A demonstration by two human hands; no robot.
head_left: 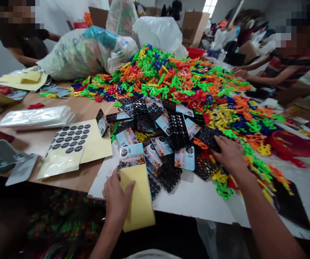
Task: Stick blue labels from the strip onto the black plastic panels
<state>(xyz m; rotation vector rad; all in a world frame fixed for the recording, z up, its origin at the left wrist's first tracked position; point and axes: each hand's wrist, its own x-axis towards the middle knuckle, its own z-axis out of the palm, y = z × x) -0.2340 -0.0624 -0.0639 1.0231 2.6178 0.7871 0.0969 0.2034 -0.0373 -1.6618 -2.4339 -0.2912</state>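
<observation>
My left hand (117, 190) is closed around a yellow-backed card (137, 198), which lies over a printed card (131, 155) with a black round sticker at its top. Out to the right, my right hand (230, 153) has its fingertips on a black lattice plate (208, 137); the thumb is bent under its near edge and the fingers close on it. Between my hands lies a heap of black lattice plates (178, 129), several with light-blue printed cards (185, 158) attached. Part of this heap is covered by the overlapping cards.
A large pile of coloured plastic figures (168, 77) spreads behind the heap. To the left are a sticker sheet (71, 138), clear plastic bags (37, 117) and a tape dispenser (2, 154). A red basin (292, 144) stands right. Two people (284, 72) work across the table.
</observation>
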